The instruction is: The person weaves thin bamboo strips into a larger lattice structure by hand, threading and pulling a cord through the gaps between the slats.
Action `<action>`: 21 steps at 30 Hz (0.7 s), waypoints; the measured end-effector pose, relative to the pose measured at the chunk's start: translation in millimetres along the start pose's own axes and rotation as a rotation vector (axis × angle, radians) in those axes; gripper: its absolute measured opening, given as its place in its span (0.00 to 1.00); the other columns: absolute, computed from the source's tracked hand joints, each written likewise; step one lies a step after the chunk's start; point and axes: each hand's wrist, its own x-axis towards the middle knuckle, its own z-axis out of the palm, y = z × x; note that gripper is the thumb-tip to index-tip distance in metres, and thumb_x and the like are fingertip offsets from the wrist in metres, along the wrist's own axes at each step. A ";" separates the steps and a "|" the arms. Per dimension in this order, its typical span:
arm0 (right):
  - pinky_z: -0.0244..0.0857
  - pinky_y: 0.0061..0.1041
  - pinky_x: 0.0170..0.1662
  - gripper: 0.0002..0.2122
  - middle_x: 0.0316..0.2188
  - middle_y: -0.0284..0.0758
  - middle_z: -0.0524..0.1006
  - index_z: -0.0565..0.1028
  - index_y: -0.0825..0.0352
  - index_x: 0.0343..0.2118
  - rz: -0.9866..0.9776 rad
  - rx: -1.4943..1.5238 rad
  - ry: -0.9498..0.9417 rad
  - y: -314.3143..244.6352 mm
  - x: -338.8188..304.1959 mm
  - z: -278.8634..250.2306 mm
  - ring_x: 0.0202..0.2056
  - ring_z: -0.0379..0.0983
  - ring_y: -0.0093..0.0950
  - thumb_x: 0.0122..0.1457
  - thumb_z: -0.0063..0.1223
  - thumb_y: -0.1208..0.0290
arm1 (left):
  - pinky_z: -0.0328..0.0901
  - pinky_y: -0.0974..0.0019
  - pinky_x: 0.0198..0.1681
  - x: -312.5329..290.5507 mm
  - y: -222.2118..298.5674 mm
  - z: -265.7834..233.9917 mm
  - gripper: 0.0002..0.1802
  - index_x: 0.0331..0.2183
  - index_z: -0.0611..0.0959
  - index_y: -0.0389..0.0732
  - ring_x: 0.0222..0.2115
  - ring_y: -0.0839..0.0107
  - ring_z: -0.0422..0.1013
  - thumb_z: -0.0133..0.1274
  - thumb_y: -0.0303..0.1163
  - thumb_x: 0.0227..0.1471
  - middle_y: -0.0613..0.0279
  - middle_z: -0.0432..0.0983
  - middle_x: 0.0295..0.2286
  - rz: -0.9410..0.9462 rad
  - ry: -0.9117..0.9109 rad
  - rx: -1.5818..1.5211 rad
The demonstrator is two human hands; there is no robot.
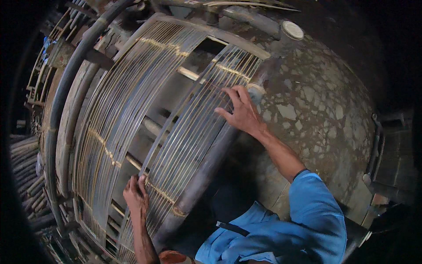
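Note:
A large slatted frame of rounded poles lies before me, filled with long, thin cane or bamboo strips lashed by pale bindings. My left hand is at the lower middle, thumb and fingers pinched on the lower part of a long grey strip beside the gap between two groups of strips. Over the right group, near its far end, my right hand hovers or rests with thumb and forefinger apart. Whether its fingertips touch a strip I cannot tell.
Crosspieces show in the gap. A thick pole edges the frame nearest me. On the right lies a stone-set floor; a pale round pole end is at the back. Curved poles and stacked poles stand left.

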 end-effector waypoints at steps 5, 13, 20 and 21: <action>0.64 0.39 0.49 0.19 0.37 0.38 0.70 0.78 0.71 0.39 0.022 -0.251 -0.100 -3.6 1.9 -2.6 0.46 0.67 0.39 0.50 0.70 0.63 | 0.67 0.52 0.34 -0.2 21.5 -6.6 0.11 0.37 0.83 0.37 0.31 0.47 0.74 0.55 0.35 0.62 0.44 0.77 0.30 -0.187 -0.068 -0.006; 0.64 0.36 0.49 0.09 0.36 0.38 0.73 0.79 0.68 0.24 0.026 0.035 -0.214 -23.7 9.3 12.1 0.43 0.69 0.39 0.50 0.66 0.68 | 0.57 0.47 0.63 31.1 90.6 29.3 0.32 0.55 0.78 0.39 0.56 0.46 0.66 0.67 0.35 0.49 0.41 0.73 0.50 0.235 0.136 -0.179; 0.68 0.37 0.52 0.08 0.41 0.42 0.82 0.85 0.63 0.34 -0.175 0.743 -0.425 -79.1 81.8 -17.6 0.43 0.77 0.36 0.57 0.62 0.66 | 0.65 0.67 0.28 89.4 185.0 25.2 0.21 0.48 0.82 0.35 0.24 0.74 0.71 0.64 0.33 0.53 0.65 0.76 0.26 -0.091 -0.610 -1.552; 0.68 0.36 0.52 0.10 0.40 0.41 0.83 0.85 0.63 0.36 -0.175 0.575 -0.396 -68.8 94.7 -28.0 0.43 0.77 0.37 0.59 0.59 0.64 | 0.58 0.73 0.20 100.5 168.1 22.1 0.16 0.44 0.84 0.35 0.16 0.81 0.64 0.63 0.32 0.55 0.72 0.71 0.18 -0.168 -0.573 -1.533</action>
